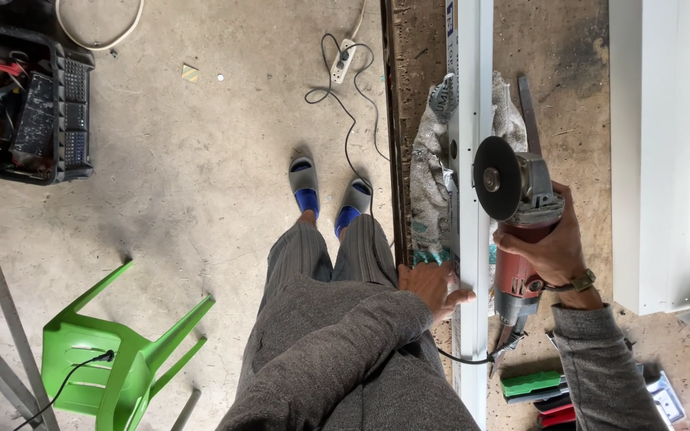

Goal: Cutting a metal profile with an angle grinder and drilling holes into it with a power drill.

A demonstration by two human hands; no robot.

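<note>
A red angle grinder with a dark cutting disc is gripped in my right hand; the disc stands beside a long white metal profile. The profile lies lengthwise on a worn wooden workbench, over a grey cloth. My left hand rests on the profile's near edge, fingers spread, pressing it down. The grinder's black cable trails from its rear end.
Wide white panels lie at the bench's right. Green and red hand tools sit near my right forearm. On the concrete floor: a green plastic chair, a black crate of tools, a white power strip.
</note>
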